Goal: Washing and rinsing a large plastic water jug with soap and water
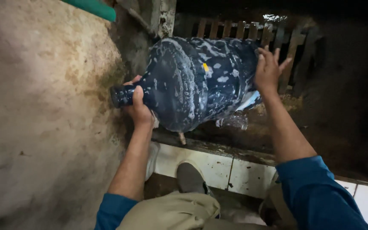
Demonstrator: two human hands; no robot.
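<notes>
Head view, looking down. Large dark blue jug [196, 81] is lying on its side, tilted, neck pointing toward 9 o'clock, base toward 3 o'clock; it is filling the upper centre of the view. Its surface is running with white soap foam and water, and a small yellow mark is showing near its middle. Left hand [139, 106] is gripping the jug at the neck, just behind the mouth: thumb is lying over the top of the neck, fingers are curling underneath, partly hidden, so the grip is closed around the neck. Right hand [268, 70] is pressing flat against the base end at about 2 o'clock from the jug's centre, fingers spread wide and open, palm on the wet surface; it is bracing, not clasping. Both forearms are bare, blue sleeves [316, 196] pushed up. A rusty grate [235, 29] is sitting behind the jug at 12 o'clock. A stained wall [43, 106] is taking up the 9 o'clock side. A white tiled ledge [218, 168] is running below the jug at 6 o'clock, with a grey shoe [190, 176] just beside its near edge.
</notes>
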